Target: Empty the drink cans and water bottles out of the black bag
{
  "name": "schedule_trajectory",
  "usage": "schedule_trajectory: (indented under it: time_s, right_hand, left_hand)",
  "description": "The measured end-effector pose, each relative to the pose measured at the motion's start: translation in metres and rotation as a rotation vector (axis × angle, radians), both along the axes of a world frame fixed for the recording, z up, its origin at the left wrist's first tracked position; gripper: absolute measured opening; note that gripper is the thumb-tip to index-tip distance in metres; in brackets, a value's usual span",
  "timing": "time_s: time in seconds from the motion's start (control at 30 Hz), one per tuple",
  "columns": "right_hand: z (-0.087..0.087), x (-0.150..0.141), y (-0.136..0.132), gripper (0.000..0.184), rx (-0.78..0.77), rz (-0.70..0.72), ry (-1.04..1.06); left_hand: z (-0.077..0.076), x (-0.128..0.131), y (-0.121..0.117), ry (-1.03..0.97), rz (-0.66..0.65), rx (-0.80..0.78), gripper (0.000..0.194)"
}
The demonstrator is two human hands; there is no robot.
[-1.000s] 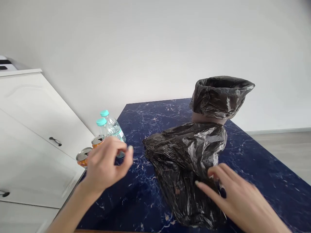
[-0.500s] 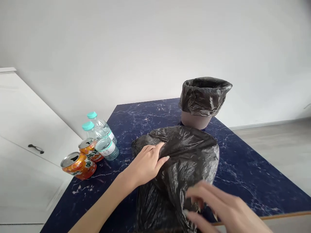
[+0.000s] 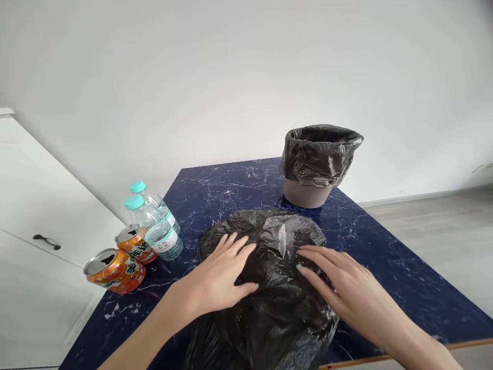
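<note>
A crumpled black plastic bag (image 3: 269,298) lies on the dark blue marbled table (image 3: 385,257) in front of me. My left hand (image 3: 223,275) rests flat on the bag's left side, fingers stretched out. My right hand (image 3: 339,288) lies flat on its right side, fingers spread too. Neither hand grips anything. Behind the bag stands a small brown bin (image 3: 308,192) lined with another black bag (image 3: 319,154), its mouth open.
At the table's left edge lie two clear water bottles (image 3: 154,221) with teal caps and two opened orange drink cans (image 3: 115,270). A white cabinet (image 3: 38,216) with dark handles stands to the left. The table's near edge runs at the lower right; grey floor beyond.
My left hand came from the air near the bottles onto the bag. My right hand rose from the bag's lower edge to its top. The bag is pressed lower and flatter.
</note>
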State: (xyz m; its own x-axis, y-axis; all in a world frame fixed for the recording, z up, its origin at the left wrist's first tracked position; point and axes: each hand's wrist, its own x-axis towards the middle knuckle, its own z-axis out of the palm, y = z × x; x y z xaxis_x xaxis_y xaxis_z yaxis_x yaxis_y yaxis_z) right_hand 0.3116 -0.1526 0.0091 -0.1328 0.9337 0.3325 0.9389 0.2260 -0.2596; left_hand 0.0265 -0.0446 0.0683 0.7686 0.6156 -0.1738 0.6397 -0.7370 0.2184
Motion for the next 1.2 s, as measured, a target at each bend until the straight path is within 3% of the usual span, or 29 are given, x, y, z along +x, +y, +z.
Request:
schedule_trajectory:
  time_s: [0.1,0.2,0.27,0.33,0.47,0.57,0.7,0.77,0.87,1.03,1.2]
  right_hand:
    - [-0.006,-0.001,0.019,0.051,0.088,-0.002,0.025]
    - [-0.031,0.000,0.037,0.063,0.028,0.042,-0.037]
    - [-0.050,0.002,0.040,0.071,-0.036,0.031,-0.073]
    - [-0.064,0.006,0.036,0.072,-0.069,0.023,-0.093]
    - [-0.071,0.011,0.024,0.067,-0.041,-0.004,-0.108]
    - [-0.062,0.009,0.024,0.062,0.054,-0.049,-0.087]
    - [-0.050,0.000,0.040,0.057,0.132,0.063,-0.054]
    - [-0.050,-0.002,0.052,0.058,0.097,0.132,-0.058]
    - [-0.059,0.002,0.065,0.062,0.005,0.118,-0.063]
    - [-0.072,0.015,0.067,0.062,-0.036,0.049,-0.090]
    - [-0.078,0.018,0.053,0.063,0.023,-0.022,-0.125]
  left_hand:
    - [-0.019,0.021,-0.002,-0.120,-0.001,0.021,0.075]
    - [-0.053,0.034,0.001,-0.142,0.012,0.048,0.086]
    - [-0.072,0.027,0.008,-0.126,0.024,0.063,0.088]
    - [-0.080,0.010,0.018,-0.104,0.033,0.074,0.088]
    - [-0.069,-0.024,0.038,-0.053,0.133,0.096,0.088]
    - [-0.054,-0.023,0.032,-0.070,0.201,0.138,0.082]
    - [-0.048,0.005,-0.003,-0.193,0.021,0.123,0.066]
    - [-0.053,0.016,-0.017,-0.187,-0.062,0.080,0.070]
    - [-0.062,0.016,-0.020,-0.135,-0.089,0.069,0.074]
    - [-0.063,-0.022,-0.013,-0.137,0.008,0.140,0.069]
    - [-0.038,-0.070,-0.044,-0.141,-0.008,0.043,0.062]
